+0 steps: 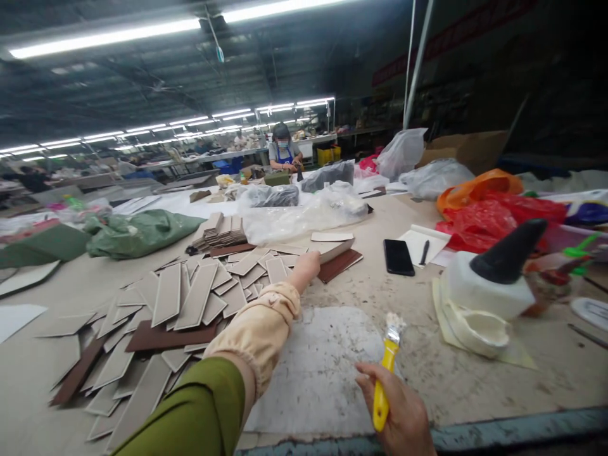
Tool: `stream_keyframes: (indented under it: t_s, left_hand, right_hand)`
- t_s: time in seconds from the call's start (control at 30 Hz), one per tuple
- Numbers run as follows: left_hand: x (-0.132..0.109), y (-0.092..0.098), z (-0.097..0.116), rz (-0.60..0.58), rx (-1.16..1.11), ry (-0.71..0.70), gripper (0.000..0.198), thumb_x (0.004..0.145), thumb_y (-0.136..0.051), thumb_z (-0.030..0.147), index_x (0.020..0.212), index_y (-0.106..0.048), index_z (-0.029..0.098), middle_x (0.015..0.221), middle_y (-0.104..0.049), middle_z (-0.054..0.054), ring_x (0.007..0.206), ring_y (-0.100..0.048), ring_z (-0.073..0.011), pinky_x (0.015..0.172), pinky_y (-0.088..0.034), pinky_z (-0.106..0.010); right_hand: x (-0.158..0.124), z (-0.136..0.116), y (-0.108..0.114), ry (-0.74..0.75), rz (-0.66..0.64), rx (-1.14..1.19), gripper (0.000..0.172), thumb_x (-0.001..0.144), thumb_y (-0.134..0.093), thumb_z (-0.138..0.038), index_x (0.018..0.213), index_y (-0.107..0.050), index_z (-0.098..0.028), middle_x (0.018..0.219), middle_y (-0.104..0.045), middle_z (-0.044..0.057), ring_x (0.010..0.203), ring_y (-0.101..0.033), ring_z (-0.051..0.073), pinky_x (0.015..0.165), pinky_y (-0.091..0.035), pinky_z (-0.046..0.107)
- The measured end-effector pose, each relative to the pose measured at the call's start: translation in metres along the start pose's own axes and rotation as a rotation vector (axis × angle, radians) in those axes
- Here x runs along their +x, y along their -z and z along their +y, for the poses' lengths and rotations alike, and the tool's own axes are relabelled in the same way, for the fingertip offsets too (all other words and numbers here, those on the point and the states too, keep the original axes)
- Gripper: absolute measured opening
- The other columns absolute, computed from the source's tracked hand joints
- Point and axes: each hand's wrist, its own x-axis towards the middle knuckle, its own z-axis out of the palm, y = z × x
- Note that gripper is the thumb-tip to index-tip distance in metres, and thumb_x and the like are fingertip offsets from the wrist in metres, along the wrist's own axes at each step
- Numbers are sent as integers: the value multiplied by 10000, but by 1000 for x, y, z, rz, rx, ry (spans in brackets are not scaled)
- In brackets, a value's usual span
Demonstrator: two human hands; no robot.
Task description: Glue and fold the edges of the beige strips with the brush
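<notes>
My left hand [306,270] reaches forward over the worktable, its fingers closed at the left end of a beige strip [336,251]. A brown strip [340,266] lies under that beige one. The far side of the fingers is hidden. Near the front edge, my right hand [401,411] grips a yellow-handled paintbrush [386,373], bristles pointing away and coated with something whitish. Between the hands lies a stained white sheet [313,367]. To the left spreads a loose heap of beige strips [194,294], with several brown ones among them.
A black phone [398,257] and a pen [424,253] on paper lie ahead right. Beyond the brush stands a white container [484,285] with a black cone. Plastic bags [308,212] and a green bag [142,233] lie farther back. A co-worker [283,152] sits across the table.
</notes>
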Motion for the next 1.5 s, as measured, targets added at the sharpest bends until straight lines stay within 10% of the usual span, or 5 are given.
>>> stream_keyframes:
  t_s: [0.2,0.47,0.8,1.0,1.5]
  left_hand:
    - [-90,34,-37,125,-189,21,286,951,-361,262,1024,-621,166,946,-667,-78,917,-606,-198,785,-449,-287]
    - [-228,1,-60,-314,-622,-25,263,864,-458,321,818,-662,161,691,-637,11,652,-584,-145,579,-441,-218]
    - [-260,-27,-72,124,-416,-280,238,907,-494,237,1082,-639,166,1022,-635,-98,948,-607,-190,862,-500,-312]
    - [-283,-30,-89,161,-412,-598,222,912,-499,156,1049,-671,184,1038,-668,-93,960,-595,-179,865,-507,-336]
    - [-282,-39,-86,213,-396,-621,201,922,-501,179,993,-689,185,976,-701,-85,877,-604,-163,798,-530,-313]
  right_hand:
    - [4,7,25,-55,216,-259,265,956,-487,-281,1156,-578,-133,940,-695,84,801,-665,149,739,-502,235]
    - [9,0,40,-566,436,130,418,941,-411,-503,1005,-602,-137,669,-572,23,509,-517,116,515,-440,260]
    - [14,-35,1,-933,192,681,431,840,-559,-571,899,-598,-145,475,-461,-59,388,-388,74,351,-284,178]
    - [19,-58,-21,-933,12,716,407,849,-550,-556,911,-598,-157,506,-494,-58,406,-405,70,384,-333,178]
    - [24,-70,-53,-861,-199,621,435,866,-499,-586,873,-586,-160,521,-544,-36,385,-460,101,399,-378,223]
